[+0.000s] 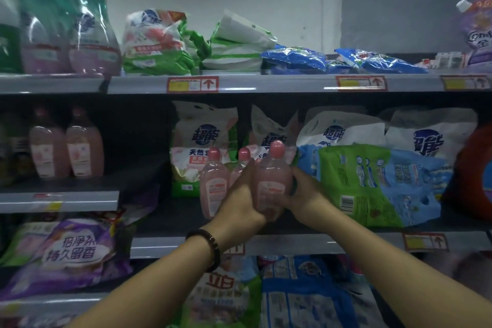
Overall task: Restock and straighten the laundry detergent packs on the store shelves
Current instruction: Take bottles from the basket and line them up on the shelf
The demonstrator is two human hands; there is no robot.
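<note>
Restocking looks barely begun: my left grip [239, 202] and right grip [302, 194] clasp a pink bottle [271, 181]; packs [239, 45] at twelve o'clock lie slumped.

Left hand [239, 201], right hand [306, 194] grip pink bottle [271, 181]; detergent packs [205, 141] behind on shelf [319, 243].

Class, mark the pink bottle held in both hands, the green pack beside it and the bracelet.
pink bottle [273, 189]: head view, its label.
green pack [343, 173]: head view, green panel.
bracelet [214, 243]: head view, dark beads.
</note>
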